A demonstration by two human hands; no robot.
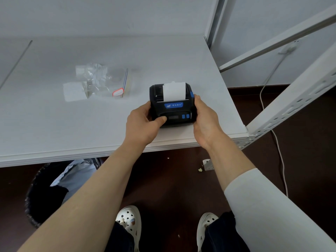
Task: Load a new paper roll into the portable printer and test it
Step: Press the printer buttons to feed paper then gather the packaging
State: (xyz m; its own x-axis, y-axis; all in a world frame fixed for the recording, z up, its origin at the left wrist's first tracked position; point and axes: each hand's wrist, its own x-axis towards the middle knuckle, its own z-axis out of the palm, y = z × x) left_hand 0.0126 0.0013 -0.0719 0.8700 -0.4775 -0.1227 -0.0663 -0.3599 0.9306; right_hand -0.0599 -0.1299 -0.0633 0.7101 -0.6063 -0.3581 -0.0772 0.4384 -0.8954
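Note:
A small black portable printer (pixel 173 110) with blue buttons and a blue label rests on the white table (pixel 91 124) near its front right corner. A strip of white paper (pixel 174 91) sticks up out of its top slot, and the lid looks closed. My left hand (pixel 143 124) grips the printer's left side, with the thumb pressed on the front panel left of the small display. My right hand (pixel 205 119) holds the right side, fingers reaching up near the blue side latch.
Crumpled clear plastic wrapping and a zip bag with a red label (pixel 101 82) lie on the table behind and left. A white metal shelf frame (pixel 283 110) stands at right. A bin with a bag (pixel 54 188) sits under the table. A white cable (pixel 280 151) trails over the dark floor.

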